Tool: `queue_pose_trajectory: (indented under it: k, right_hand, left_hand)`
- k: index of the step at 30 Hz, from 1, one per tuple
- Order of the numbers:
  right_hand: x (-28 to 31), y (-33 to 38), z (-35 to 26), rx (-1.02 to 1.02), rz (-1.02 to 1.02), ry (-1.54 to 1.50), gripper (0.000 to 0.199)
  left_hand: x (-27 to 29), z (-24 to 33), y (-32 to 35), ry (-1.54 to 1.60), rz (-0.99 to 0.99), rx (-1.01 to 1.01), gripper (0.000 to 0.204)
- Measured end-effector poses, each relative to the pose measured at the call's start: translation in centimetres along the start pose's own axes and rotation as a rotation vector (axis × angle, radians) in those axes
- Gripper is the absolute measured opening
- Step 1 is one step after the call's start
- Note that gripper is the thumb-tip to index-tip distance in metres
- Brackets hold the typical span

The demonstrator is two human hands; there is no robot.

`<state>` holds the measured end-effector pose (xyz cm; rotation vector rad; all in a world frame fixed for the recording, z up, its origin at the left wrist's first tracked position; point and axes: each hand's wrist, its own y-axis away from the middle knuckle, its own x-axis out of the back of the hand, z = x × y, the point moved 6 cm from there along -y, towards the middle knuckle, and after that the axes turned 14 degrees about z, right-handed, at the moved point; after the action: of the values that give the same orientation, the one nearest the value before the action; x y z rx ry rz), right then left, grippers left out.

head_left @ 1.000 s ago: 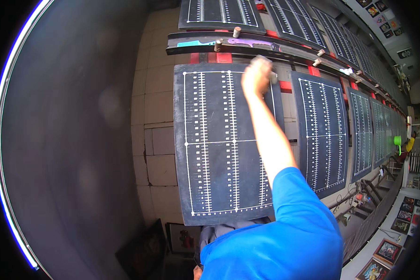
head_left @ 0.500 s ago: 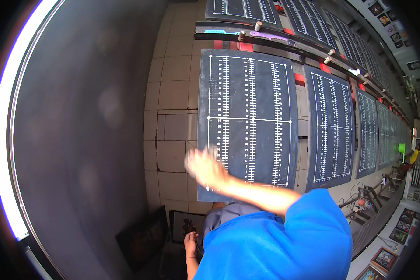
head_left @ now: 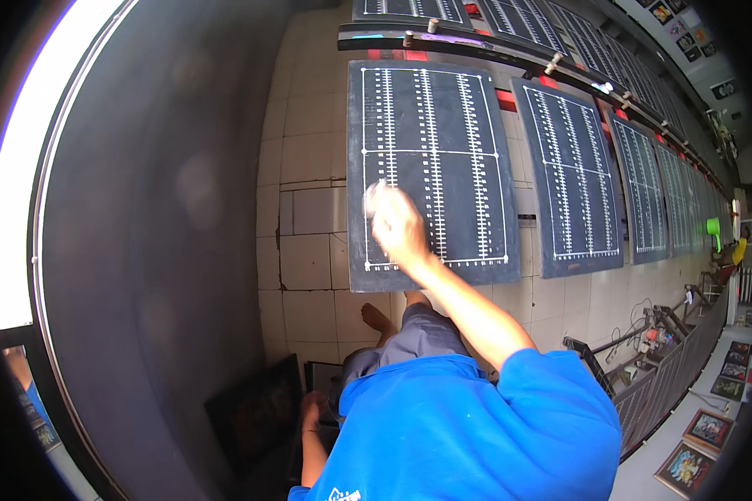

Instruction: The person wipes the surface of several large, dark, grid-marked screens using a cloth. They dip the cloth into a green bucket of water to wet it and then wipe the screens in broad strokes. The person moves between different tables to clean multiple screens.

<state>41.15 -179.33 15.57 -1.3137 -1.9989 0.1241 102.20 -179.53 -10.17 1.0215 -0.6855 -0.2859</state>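
My right hand (head_left: 398,227) reaches over the lower left part of a dark board (head_left: 459,217) with white ruled lines and tick scales. Its fingers are closed around a small whitish thing (head_left: 377,197), smeared by motion, whose kind I cannot make out. The hand is over the board's left tick column; whether it touches the surface is unclear. Low at the left, beside my body, hangs my left hand (head_left: 311,409). It is near a dark framed panel (head_left: 259,413), and its fingers do not show clearly.
More ruled boards (head_left: 570,179) stand in a row to the right and beyond. A dark rail (head_left: 468,46) with round pegs runs behind the near board. At the left rises a dark wall (head_left: 159,250). Beneath lies a tiled floor (head_left: 305,259). Framed pictures (head_left: 710,427) lie at the lower right.
My right hand has gone from the board's left edge inward and farther up over the board. The view has shifted, so the board sits higher in it. My left hand appears farther left.
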Motion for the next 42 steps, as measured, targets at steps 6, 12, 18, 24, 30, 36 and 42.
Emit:
queue_pose_trajectory:
  k: [6, 12, 18, 24, 30, 36, 42]
  right_hand:
    - [0.8, 5.3, 4.6, 0.318, -0.038, 0.313, 0.033]
    - [22.1, 12.9, 14.6, 0.075, 0.48, 0.99, 0.021]
    - [1.4, 12.8, 0.8, -0.06, 0.274, 0.347, 0.019]
    - [-0.1, 12.4, -3.9, 0.347, 0.118, 0.24, 0.039]
    - [24.9, 21.3, 13.9, -0.39, 0.575, 0.623, 0.029]
    - [34.1, 40.7, 23.1, -1.498, 0.455, 0.116, 0.042]
    - [23.5, 23.3, 12.3, -1.037, 0.101, -0.67, 0.038]
  left_hand:
    - [1.4, 2.5, 0.5, -0.172, -0.116, -0.261, 0.022]
    - [-0.6, 0.6, -2.9, -0.231, -0.235, -0.58, 0.02]
    - [-3.3, 1.4, -8.9, -0.584, -0.411, -0.647, 0.023]
    - [0.7, 8.1, -8.1, -0.016, -0.108, -0.321, 0.031]
    - [1.7, 2.8, -1.8, -0.15, 0.039, -0.074, 0.033]
    - [-2.5, -2.3, -1.8, -0.606, -0.108, -0.357, 0.037]
    - [-11.1, 4.4, 0.9, -0.525, -0.199, -0.321, 0.031]
